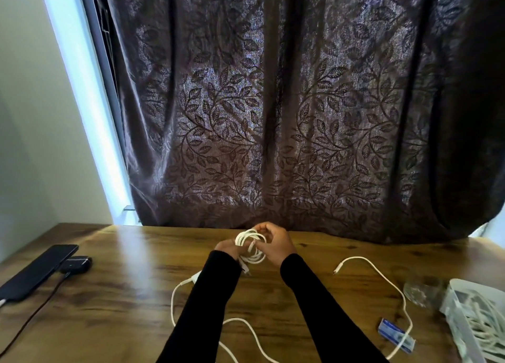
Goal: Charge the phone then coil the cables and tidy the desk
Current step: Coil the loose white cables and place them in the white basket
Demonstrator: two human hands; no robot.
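Cable coil (251,246) sits gripped by both hands, left (228,249) and right (274,244), mid-winding; next, I judge, tucking the loose end, then coiling the second cable (382,278) on the bench (136,280).

The desk (142,286) is wood with a dark, knotty grain and a smooth, slightly glossy finish that catches window light. The curtain (273,117) is woven cloth, matt, with a leaf pattern showing through its weave. The coiled cable (252,246) looks like smooth white plastic, as does the loose cable (393,286) lying on the desk. The phone (38,271) is glossy black. The tray (464,324) at the right appears to be pale translucent plastic. The sleeves (207,302) are matt black cloth.
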